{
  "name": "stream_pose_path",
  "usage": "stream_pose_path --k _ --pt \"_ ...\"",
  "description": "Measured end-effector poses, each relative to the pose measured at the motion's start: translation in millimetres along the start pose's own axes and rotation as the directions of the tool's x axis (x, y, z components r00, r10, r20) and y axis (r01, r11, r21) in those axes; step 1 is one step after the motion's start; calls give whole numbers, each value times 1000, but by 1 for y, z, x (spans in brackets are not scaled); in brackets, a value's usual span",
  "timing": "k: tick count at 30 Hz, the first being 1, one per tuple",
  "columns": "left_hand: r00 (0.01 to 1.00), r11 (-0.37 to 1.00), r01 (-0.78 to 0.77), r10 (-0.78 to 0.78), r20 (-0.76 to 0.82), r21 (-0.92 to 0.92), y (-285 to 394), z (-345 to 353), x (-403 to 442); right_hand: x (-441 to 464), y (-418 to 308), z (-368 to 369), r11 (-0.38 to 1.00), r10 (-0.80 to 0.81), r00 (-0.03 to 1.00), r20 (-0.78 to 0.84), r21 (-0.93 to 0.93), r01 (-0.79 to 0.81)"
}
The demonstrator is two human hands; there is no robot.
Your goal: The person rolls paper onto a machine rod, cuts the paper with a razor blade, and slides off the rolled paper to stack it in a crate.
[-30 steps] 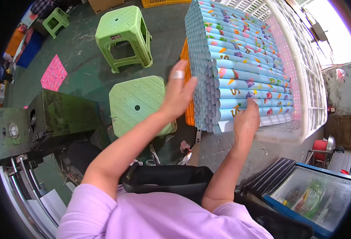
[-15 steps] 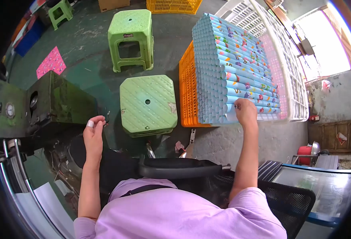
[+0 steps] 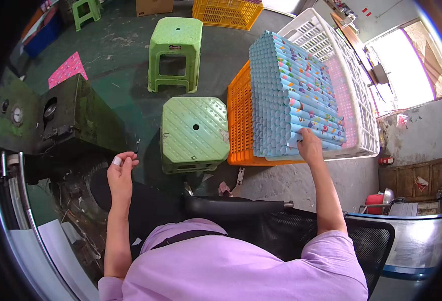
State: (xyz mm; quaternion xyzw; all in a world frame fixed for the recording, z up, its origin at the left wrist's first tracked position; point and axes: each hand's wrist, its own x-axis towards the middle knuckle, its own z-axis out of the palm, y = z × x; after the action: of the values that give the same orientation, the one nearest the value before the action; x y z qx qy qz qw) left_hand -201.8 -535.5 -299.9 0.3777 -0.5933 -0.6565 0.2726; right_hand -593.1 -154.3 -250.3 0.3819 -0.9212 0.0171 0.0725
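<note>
Light-blue printed paper tubes (image 3: 308,98) are piled in a tall stack, with their round open ends turned toward the left. At the lower front corner of the stack, my right hand (image 3: 309,145) is closed around a tube, its fingers bent over the near edge. Part of that tube is hidden under the hand. My left hand (image 3: 120,175) hangs in the air beside the dark green machine (image 3: 88,113), its fingers loosely bent and apart, with nothing visible in them. A white wrap circles one of its fingers.
Two green stools (image 3: 196,133) stand ahead of me. An orange crate (image 3: 240,120) and a white basket (image 3: 364,113) surround the tube stack. A pink printed sheet (image 3: 68,69) lies on the floor at the left. A black chair armrest (image 3: 236,205) crosses close to my body.
The view has shifted slightly. My right hand stays at the stack's lower corner. My left hand remains beside the machine, its fingers a little more curled.
</note>
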Motion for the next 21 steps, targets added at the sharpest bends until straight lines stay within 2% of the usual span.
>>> stream_pose_path --k 5,8,12,17,21 --pt "1000 1000 -15 15 0 1 -6 -9 -7 -3 0 4 1000 -6 1000 -4 -15 6" --pt "1000 1000 -15 15 -8 0 -9 -14 -13 -3 -6 9 994 98 995 -29 -55 -99" --pt "1000 1000 -13 13 -24 6 -12 -23 -17 -3 -2 11 997 37 998 -45 -73 -40" --pt "997 1000 -6 6 -71 1 -12 -32 -25 -8 -5 19 983 84 996 -31 -162 -88" --pt "997 1000 16 -15 -77 9 -17 -37 -31 -12 3 26 978 58 997 -52 -196 -67"
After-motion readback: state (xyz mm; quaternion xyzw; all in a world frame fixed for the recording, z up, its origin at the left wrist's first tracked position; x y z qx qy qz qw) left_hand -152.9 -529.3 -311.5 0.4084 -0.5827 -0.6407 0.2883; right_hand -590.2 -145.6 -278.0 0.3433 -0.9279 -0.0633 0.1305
